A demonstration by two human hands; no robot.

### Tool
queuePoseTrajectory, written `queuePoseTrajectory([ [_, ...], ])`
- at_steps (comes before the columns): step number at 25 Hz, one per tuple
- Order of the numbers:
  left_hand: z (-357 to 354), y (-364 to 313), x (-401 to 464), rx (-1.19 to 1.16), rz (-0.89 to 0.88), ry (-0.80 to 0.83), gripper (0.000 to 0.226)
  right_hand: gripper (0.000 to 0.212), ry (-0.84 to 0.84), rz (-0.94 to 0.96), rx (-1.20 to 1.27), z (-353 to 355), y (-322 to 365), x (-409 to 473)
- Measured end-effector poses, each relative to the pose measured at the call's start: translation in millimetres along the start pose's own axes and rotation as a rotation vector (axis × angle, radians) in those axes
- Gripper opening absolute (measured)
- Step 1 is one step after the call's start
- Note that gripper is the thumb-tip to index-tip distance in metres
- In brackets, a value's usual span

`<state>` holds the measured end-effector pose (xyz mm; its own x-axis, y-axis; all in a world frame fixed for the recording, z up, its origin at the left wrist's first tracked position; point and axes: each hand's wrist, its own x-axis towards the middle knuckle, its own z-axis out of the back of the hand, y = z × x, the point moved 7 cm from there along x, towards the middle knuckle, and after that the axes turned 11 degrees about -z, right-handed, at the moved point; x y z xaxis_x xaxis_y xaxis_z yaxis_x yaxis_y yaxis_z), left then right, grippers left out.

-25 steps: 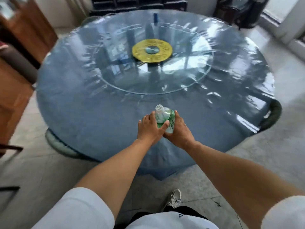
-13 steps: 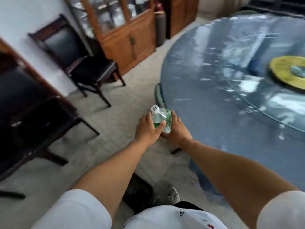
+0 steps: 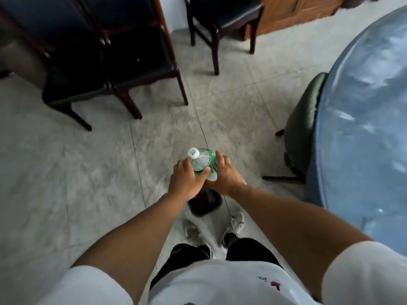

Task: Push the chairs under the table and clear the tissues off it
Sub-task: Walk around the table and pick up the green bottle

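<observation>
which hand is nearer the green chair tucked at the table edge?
Right. The right hand holds the bottle on the side facing the green chair; the left hand holds its far side.

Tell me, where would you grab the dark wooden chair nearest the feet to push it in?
Probably by the top of its backrest, coming from behind. The dark wooden chair with a black seat stands upright, and its backrest top runs out of view. Both hands, left hand and right hand, hold a green-labelled clear plastic bottle.

Hands (image 3: 207, 179) hide the bottle's (image 3: 203, 161) lower half.
</observation>
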<state>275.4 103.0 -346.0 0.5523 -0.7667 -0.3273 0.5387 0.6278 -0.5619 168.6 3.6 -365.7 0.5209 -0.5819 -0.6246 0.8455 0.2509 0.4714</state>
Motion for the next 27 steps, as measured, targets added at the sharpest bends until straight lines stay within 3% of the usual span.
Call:
queuePoseTrajectory([
  [5,-52,99,-10,-0.153,0.130,0.071,0.078,0.116,0.159,-0.060,0.009,-102,-14,44],
  [10,-159,191,13,-0.225,0.236,0.158,0.077,0.124,0.219,-0.147,0.027,-205,-76,107],
  [14,-221,228,38,-0.252,0.307,0.184,0.079,0.134,0.243,-0.121,-0.007,-254,-118,160],
  [17,-272,265,57,-0.230,0.336,0.223,0.067,0.121,0.300,-0.122,-0.048,-295,-154,202],
  [19,-305,288,64,-0.221,0.366,0.243,0.072,0.112,0.325,-0.118,-0.077,-321,-174,226],
  [27,-369,315,86,-0.143,0.422,0.303,0.080,0.109,0.328,-0.190,-0.067,-369,-222,266],
])
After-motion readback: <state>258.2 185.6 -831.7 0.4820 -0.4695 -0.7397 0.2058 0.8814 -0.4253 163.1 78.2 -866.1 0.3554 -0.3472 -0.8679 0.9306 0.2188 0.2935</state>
